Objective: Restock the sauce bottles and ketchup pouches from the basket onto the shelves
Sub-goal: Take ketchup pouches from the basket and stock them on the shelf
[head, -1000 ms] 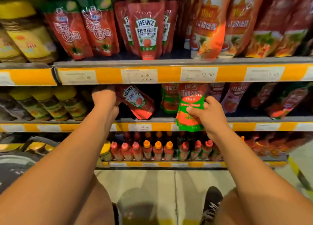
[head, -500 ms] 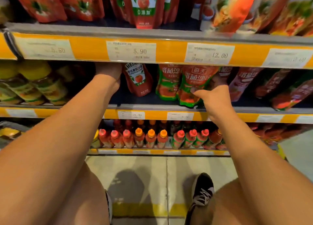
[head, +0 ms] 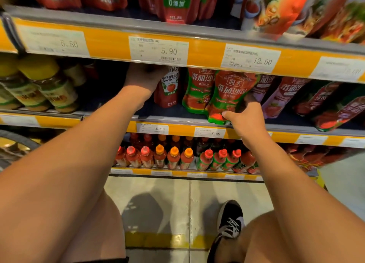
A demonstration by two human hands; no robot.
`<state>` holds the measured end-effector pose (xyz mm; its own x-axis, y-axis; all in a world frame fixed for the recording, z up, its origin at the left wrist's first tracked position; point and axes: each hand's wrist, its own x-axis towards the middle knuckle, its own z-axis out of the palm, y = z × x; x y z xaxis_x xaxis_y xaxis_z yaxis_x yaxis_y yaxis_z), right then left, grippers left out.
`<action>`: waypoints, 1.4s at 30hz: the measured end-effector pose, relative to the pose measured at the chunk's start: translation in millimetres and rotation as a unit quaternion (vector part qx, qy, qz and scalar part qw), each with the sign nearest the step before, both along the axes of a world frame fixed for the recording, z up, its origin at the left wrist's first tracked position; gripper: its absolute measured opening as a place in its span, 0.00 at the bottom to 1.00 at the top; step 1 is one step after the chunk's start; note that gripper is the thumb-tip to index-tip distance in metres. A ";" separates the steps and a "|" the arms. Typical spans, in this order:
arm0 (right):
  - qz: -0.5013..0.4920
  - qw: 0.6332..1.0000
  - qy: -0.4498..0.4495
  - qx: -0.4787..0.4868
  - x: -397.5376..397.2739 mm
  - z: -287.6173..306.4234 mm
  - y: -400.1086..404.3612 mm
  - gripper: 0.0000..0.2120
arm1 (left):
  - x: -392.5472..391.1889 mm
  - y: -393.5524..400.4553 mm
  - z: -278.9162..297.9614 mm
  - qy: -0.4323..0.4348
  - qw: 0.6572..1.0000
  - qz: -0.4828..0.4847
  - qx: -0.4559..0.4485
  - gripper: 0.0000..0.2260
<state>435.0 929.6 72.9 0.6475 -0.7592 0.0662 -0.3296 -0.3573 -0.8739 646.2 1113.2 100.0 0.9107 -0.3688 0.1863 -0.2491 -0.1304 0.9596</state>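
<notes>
two pouches going onto the middle shelf (head: pixel 177 115)
left hand (head: pixel 144 78) grips the heinz pouch (head: pixel 168 88) top, right hand (head: pixel 246 118) pinches the green pouch (head: pixel 227 96); both likely soft, floppy.

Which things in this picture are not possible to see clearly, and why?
Head view only:
- Left hand: fingers hidden under the upper shelf edge; its grip on the Heinz pouch is unclear.
- Right hand: fingers hidden behind the green pouch; only the thumb shows.
- Leftmost price tag: blurred.
- Basket: cut off at the left edge.
</notes>
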 end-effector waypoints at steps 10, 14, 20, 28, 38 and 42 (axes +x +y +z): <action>-0.023 0.999 0.005 -0.024 2.1 0.0 2.6 0.15 | 2.0 12.9 -21.1 -0.004 0.985 -0.065 0.163 0.25; -0.029 0.999 0.009 -0.014 3.0 0.5 5.2 0.15 | 5.9 14.2 -24.9 -0.008 0.984 -0.074 0.160 0.24; -0.018 1.000 0.015 0.005 0.7 -1.6 4.8 0.15 | 11.6 15.6 -29.0 -0.017 0.985 -0.072 0.156 0.23; -0.083 0.995 0.036 -0.032 -0.6 0.1 13.1 0.17 | 11.1 17.4 -36.3 -0.036 0.972 -0.094 0.214 0.31; 0.103 0.986 0.043 -0.126 -9.5 5.5 59.7 0.02 | 31.0 7.1 -51.3 -0.023 0.983 -0.083 0.164 0.29; 0.232 0.945 0.123 -0.195 0.0 -1.3 86.7 0.21 | 39.2 3.6 -54.7 -0.046 0.987 -0.076 0.137 0.26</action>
